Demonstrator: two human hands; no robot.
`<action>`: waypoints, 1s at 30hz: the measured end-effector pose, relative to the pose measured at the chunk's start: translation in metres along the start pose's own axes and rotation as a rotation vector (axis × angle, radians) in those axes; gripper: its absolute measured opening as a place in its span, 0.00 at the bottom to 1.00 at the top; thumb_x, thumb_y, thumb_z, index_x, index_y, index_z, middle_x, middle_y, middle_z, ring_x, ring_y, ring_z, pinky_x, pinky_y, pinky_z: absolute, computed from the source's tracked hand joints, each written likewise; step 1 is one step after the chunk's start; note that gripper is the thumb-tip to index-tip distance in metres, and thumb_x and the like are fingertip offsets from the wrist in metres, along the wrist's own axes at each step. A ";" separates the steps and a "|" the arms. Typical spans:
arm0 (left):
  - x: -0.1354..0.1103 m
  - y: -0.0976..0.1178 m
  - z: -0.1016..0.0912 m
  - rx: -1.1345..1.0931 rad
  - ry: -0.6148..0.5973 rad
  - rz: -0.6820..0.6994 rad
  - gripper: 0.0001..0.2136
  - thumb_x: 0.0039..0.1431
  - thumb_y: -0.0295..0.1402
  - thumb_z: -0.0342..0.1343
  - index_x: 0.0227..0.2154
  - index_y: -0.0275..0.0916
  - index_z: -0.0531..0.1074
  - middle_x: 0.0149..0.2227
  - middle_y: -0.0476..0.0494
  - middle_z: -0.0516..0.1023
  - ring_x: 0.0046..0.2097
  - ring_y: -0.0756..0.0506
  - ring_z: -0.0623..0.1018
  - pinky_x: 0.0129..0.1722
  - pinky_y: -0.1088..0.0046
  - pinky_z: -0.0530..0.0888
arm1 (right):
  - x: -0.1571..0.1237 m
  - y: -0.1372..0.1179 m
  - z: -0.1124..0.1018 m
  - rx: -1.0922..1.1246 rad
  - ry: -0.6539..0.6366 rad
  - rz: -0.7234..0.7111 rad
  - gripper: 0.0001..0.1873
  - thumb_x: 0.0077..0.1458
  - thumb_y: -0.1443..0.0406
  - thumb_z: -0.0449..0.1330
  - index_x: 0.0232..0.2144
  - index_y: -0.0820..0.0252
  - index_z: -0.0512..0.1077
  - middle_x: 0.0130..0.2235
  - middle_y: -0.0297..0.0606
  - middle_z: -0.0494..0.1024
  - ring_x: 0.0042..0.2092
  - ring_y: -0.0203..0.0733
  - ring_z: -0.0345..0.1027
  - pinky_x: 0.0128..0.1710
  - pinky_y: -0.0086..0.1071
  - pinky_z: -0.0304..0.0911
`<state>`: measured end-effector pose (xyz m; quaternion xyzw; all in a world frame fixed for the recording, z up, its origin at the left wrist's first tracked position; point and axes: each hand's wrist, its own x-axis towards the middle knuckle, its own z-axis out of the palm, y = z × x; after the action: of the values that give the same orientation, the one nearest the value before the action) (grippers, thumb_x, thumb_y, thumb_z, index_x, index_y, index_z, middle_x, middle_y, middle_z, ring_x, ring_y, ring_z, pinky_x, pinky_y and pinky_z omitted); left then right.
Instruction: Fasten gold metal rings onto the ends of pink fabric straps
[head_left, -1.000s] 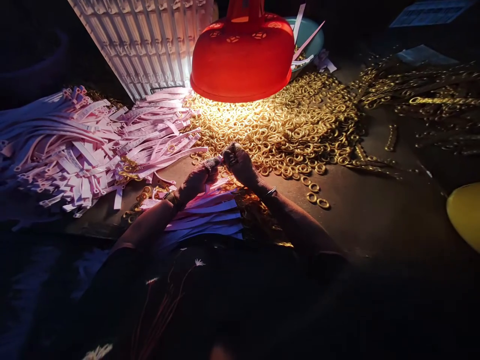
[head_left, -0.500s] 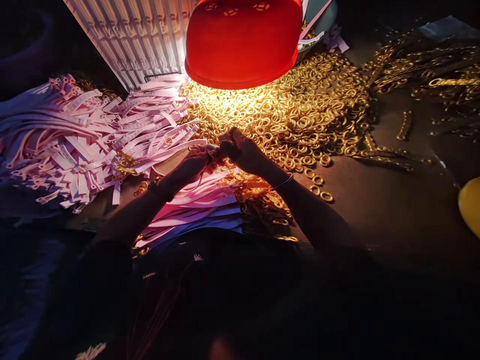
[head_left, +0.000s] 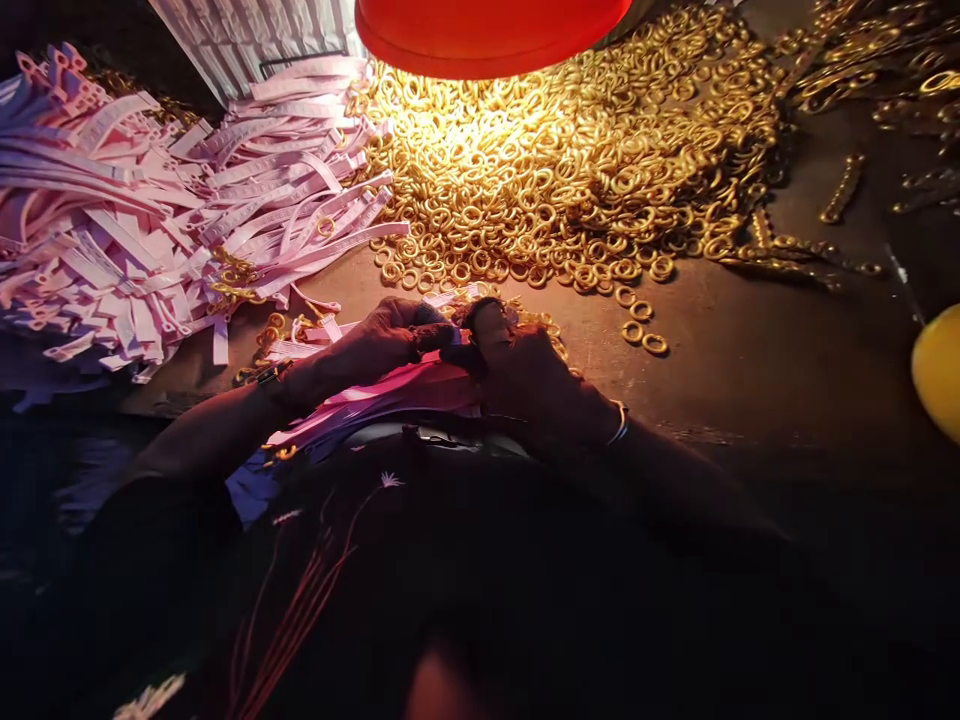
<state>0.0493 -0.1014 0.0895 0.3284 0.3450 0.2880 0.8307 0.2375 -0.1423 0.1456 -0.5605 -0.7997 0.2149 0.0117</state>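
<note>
My left hand [head_left: 375,345] and my right hand [head_left: 517,370] meet close to my body, fingers curled together over a bundle of pink plastic strips [head_left: 390,395] lying under them. The fingertips pinch at one strip's end; whether a ring is in the pinch is hidden in shadow. A large heap of gold rings [head_left: 570,170] spreads just beyond the hands under a red lamp shade [head_left: 487,30]. A few loose rings [head_left: 641,325] lie to the right of the hands.
A big pile of pink strips [head_left: 135,220] fills the left side. A white ribbed panel [head_left: 247,35] leans at the back. Chains of gold rings [head_left: 840,190] lie at the far right, and a yellow object [head_left: 937,370] sits at the right edge.
Both hands have drawn back from the ring heap toward my body, down onto the pink bundle. The camera has tilted down, so the lamp now sits at the top edge.
</note>
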 end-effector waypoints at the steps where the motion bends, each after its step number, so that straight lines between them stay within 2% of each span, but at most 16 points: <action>1: -0.003 -0.002 0.002 0.000 0.005 0.015 0.12 0.49 0.32 0.75 0.22 0.33 0.77 0.21 0.47 0.75 0.23 0.54 0.68 0.21 0.80 0.59 | -0.001 0.000 0.001 0.045 0.004 0.020 0.21 0.71 0.51 0.53 0.47 0.65 0.70 0.37 0.49 0.75 0.35 0.45 0.68 0.32 0.36 0.56; 4: -0.009 -0.004 0.009 -0.003 0.054 0.062 0.13 0.49 0.34 0.75 0.23 0.33 0.77 0.21 0.47 0.76 0.23 0.54 0.69 0.22 0.80 0.62 | 0.000 0.001 -0.001 0.225 -0.006 0.102 0.21 0.70 0.49 0.53 0.47 0.61 0.68 0.37 0.43 0.75 0.35 0.42 0.68 0.32 0.33 0.58; 7: -0.011 -0.004 0.014 -0.025 0.087 0.092 0.15 0.49 0.35 0.75 0.21 0.33 0.76 0.19 0.49 0.74 0.22 0.55 0.67 0.22 0.80 0.63 | 0.004 0.002 -0.003 0.360 -0.055 0.135 0.19 0.69 0.48 0.55 0.42 0.58 0.65 0.34 0.38 0.74 0.33 0.38 0.65 0.31 0.31 0.57; 10: -0.008 -0.005 0.015 -0.063 0.064 0.066 0.16 0.48 0.35 0.76 0.20 0.33 0.74 0.19 0.49 0.73 0.22 0.54 0.69 0.24 0.79 0.66 | 0.006 0.001 -0.003 0.371 -0.132 0.132 0.15 0.66 0.52 0.57 0.38 0.58 0.64 0.33 0.36 0.73 0.32 0.36 0.62 0.31 0.31 0.56; 14: -0.003 -0.005 0.017 -0.135 0.023 -0.010 0.15 0.52 0.32 0.73 0.19 0.33 0.73 0.21 0.47 0.75 0.25 0.51 0.74 0.29 0.76 0.73 | 0.011 0.001 -0.003 0.280 -0.193 0.129 0.09 0.62 0.60 0.59 0.40 0.58 0.65 0.33 0.35 0.73 0.31 0.35 0.60 0.32 0.30 0.54; 17: 0.002 -0.008 0.018 -0.184 0.052 -0.007 0.15 0.53 0.31 0.73 0.19 0.33 0.73 0.20 0.48 0.73 0.24 0.52 0.72 0.26 0.78 0.70 | 0.018 0.003 -0.004 0.202 -0.202 0.105 0.10 0.61 0.62 0.60 0.40 0.59 0.65 0.32 0.34 0.71 0.29 0.34 0.56 0.31 0.30 0.49; 20: 0.005 -0.011 0.014 -0.175 0.093 0.014 0.16 0.51 0.31 0.74 0.19 0.33 0.72 0.18 0.50 0.69 0.20 0.56 0.65 0.21 0.80 0.62 | 0.022 0.006 -0.007 0.239 -0.184 0.015 0.09 0.65 0.60 0.57 0.36 0.59 0.64 0.31 0.34 0.70 0.29 0.32 0.56 0.30 0.30 0.48; 22: 0.004 -0.008 0.007 -0.124 0.095 0.024 0.15 0.51 0.32 0.74 0.19 0.34 0.73 0.17 0.52 0.67 0.19 0.57 0.62 0.19 0.81 0.58 | 0.022 0.009 -0.010 0.271 -0.191 -0.036 0.12 0.68 0.59 0.54 0.34 0.59 0.63 0.31 0.34 0.70 0.30 0.32 0.56 0.31 0.30 0.48; 25: -0.004 0.010 -0.011 0.043 0.097 0.009 0.12 0.52 0.28 0.72 0.20 0.34 0.75 0.16 0.52 0.67 0.19 0.56 0.63 0.20 0.81 0.59 | 0.019 0.014 -0.017 0.219 -0.216 -0.075 0.14 0.68 0.57 0.57 0.32 0.59 0.64 0.30 0.33 0.70 0.30 0.32 0.55 0.31 0.30 0.47; 28: -0.021 0.033 -0.035 0.364 0.114 -0.010 0.07 0.53 0.21 0.68 0.23 0.33 0.77 0.18 0.50 0.72 0.21 0.55 0.67 0.22 0.81 0.62 | 0.015 0.017 -0.022 0.142 -0.227 -0.079 0.14 0.68 0.56 0.59 0.33 0.60 0.66 0.29 0.33 0.70 0.29 0.32 0.55 0.31 0.30 0.47; 30: -0.034 0.038 -0.049 0.572 0.142 0.037 0.04 0.54 0.20 0.66 0.28 0.33 0.79 0.22 0.49 0.76 0.23 0.54 0.70 0.24 0.81 0.64 | 0.012 0.017 -0.024 0.087 -0.203 -0.085 0.14 0.69 0.55 0.57 0.37 0.61 0.68 0.31 0.35 0.72 0.29 0.34 0.56 0.31 0.30 0.49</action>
<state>-0.0183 -0.0852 0.1041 0.5346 0.4634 0.2165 0.6728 0.2540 -0.1186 0.1582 -0.5006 -0.8097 0.3043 -0.0361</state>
